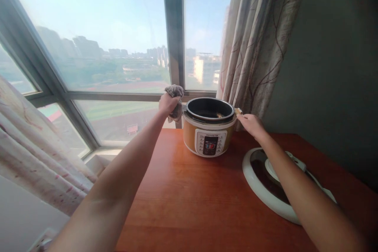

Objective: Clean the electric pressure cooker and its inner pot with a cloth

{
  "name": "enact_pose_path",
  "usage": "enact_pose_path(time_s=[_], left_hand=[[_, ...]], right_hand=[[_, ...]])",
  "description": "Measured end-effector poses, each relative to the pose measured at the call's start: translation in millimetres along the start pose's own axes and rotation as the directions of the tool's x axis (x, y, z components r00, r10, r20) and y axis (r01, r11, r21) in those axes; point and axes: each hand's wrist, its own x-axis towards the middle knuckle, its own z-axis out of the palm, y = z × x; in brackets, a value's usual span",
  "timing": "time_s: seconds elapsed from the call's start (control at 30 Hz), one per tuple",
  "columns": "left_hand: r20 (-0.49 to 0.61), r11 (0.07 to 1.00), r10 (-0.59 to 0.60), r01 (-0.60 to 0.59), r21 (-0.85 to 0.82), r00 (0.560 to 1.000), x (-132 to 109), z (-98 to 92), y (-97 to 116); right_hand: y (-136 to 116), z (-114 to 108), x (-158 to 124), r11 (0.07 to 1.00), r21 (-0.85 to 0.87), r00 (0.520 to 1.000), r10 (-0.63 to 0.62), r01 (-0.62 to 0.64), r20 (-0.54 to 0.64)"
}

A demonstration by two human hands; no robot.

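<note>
Currently left hand point(167, 104) is fisted around a crumpled grey cloth point(175, 90), pressed to the cooker point(209, 136) at its left rim. Right hand point(250, 123) is at the opposite rim, fingertips on a small tan lug point(238, 111); too small to tell if it pinches or just touches. Cooker: round, yellow-gold shell, dark glossy pot point(206, 108) inside, panel point(210, 143) facing the camera. Lid point(256, 181): round, white rim, dark inside, flat under the right forearm, well apart from the cooker. Table point(189, 197): smooth reddish wood. Beyond both hands: grey-framed window point(118, 27). Branch-patterned curtain point(256, 39) hangs just behind the right hand, grey wall point(330, 67) beside it.
</note>
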Motion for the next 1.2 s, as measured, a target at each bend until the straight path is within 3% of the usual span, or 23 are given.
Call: enact_pose_path(time_s=[0.07, 0.23, 0.4, 0.53, 0.67, 0.8, 0.9, 1.0, 1.2], left_hand=[[0.046, 0.989, 0.060, -0.065, 0.135, 0.997, -0.1, 1.3, 15.1], [0.219, 0.954, 0.169, -0.215, 0.207, 0.961, -11.4, 20.5, 39.6], [0.256, 0.928, 0.129, -0.207, 0.311, 0.958, -3.0, 31.4, 47.6], [0.200, 0.924, 0.093, -0.159, 0.348, 0.975, 7.1, 30.8, 46.6], [0.100, 0.933, 0.040, -0.074, 0.353, 0.994, 9.9, 27.7, 32.5], [0.153, 0.944, -0.062, 0.008, 0.331, 0.986, 11.3, 24.4, 15.3], [0.153, 0.966, -0.070, 0.029, 0.257, 0.986, 11.4, 24.5, 10.0], [0.156, 0.969, -0.042, 0.003, 0.246, 0.987, 12.2, 27.6, 13.6], [0.277, 0.913, 0.039, -0.147, 0.380, 0.960, 18.1, 35.1, 32.3]], right_hand=[[-8.2, -8.4, 6.8, 1.000, 0.020, 1.000, 0.010, -0.010, -0.003], [-36.2, -9.5, 24.3, 0.999, 0.050, 0.998, 0.009, -0.012, 0.068], [-50.5, -7.0, 38.1, 0.997, -0.080, 0.993, 0.028, -0.019, 0.117], [-56.1, -7.0, 43.5, 0.975, -0.220, 0.992, 0.046, -0.020, 0.116], [-59.2, -5.2, 42.3, 0.955, -0.297, 0.992, 0.044, -0.007, 0.118], [-60.4, -3.6, 38.7, 0.945, -0.326, 0.991, 0.040, 0.004, 0.127], [-60.8, -2.4, 36.9, 0.942, -0.337, 0.992, 0.040, 0.004, 0.124], [-60.4, -1.2, 36.8, 0.941, -0.339, 0.992, 0.040, 0.002, 0.118], [-57.4, -0.3, 40.4, 0.953, -0.303, 0.992, 0.040, -0.003, 0.118]])
